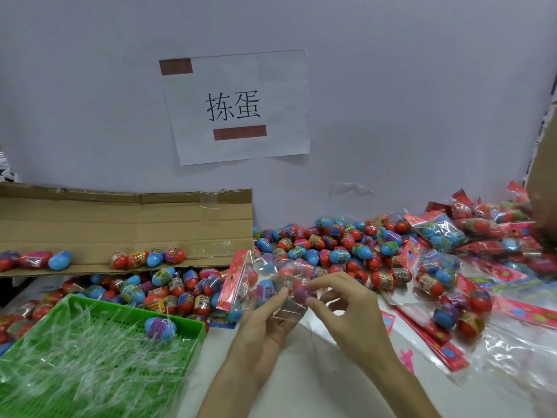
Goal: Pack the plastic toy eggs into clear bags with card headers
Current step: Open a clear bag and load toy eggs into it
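Observation:
My left hand (259, 324) holds a clear bag (271, 276) by its open end; its red card header (232, 282) points left. A blue egg (265, 289) shows inside the bag. My right hand (343, 306) pinches a purple egg (301, 292) at the bag's mouth. A big heap of loose red, blue and pink toy eggs (331, 248) lies behind the hands against the wall.
A green mesh tray (187, 327) with clear plastic strips and one blue-purple egg (159, 327) sits at the left. A cardboard flap (126, 227) carries a few eggs. Filled bags (446, 267) and flat header bags (428, 336) lie at the right. A paper sign (238, 107) hangs on the wall.

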Available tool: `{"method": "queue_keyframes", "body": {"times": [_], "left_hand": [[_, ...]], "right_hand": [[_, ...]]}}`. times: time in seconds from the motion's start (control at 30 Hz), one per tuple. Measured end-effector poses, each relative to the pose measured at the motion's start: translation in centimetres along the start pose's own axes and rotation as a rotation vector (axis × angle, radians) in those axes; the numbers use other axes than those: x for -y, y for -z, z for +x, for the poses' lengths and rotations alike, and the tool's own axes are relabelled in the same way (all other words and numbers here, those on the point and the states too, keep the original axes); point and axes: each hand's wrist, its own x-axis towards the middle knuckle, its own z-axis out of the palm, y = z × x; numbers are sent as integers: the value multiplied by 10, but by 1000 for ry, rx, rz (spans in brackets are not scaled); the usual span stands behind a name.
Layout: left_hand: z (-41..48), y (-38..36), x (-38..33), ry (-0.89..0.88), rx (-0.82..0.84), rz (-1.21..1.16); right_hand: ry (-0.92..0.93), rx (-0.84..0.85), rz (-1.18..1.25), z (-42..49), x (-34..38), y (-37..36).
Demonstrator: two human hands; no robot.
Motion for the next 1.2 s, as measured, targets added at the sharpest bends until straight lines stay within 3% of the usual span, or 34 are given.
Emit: {"method": "queue_keyframes", "body": {"times": [0.17,0.3,0.4,0.47,0.57,0.63,0.7,0.83,0.93,1.2], "left_hand": [[-1,-1,-1,1,-52,-5],[0,-1,-5,-3,-100,-77],[0,-1,-9,-9,-115,-133],[0,0,-12,14,-135,-153],[2,1,-13,35,-151,-188],[3,2,-14,35,-152,-191],[4,2,-14,39,-140,-199],[4,0,-11,51,-94,-196],[0,-3,-7,70,-58,-106],[-6,-8,-5,111,-76,-71]], "right_hand": [[-6,171,58,-2,3,-1],[-58,23,94,6,4,15],[-139,35,-74,12,-5,41],[-221,139,-212,14,-16,60],[-419,496,-352,12,-23,75],[-437,642,-445,10,-26,75],[-399,577,-385,10,-26,72],[-207,257,-82,11,-13,54],[-137,195,132,8,-1,39],[-55,-22,47,2,3,12]]}}
